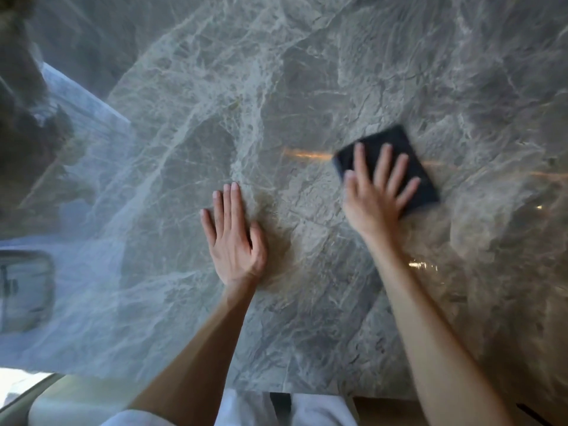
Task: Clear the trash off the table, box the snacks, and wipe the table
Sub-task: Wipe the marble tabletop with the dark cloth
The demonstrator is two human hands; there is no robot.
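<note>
Gleaming grey marble table (307, 72) under dark cloth (408, 155), reflecting windows.

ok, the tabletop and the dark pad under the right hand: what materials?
Grey veined tabletop: looks like polished marble or stone-look slab; pale veins, mirror-like reflections. Dark navy square cloth under the right hand: probably soft matte fabric or microfibre; motion blur hides the weave.

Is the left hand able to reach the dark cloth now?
Probably yes: only bare table lies between the left hand and the dark cloth, though the right hand presses flat on much of it.
</note>
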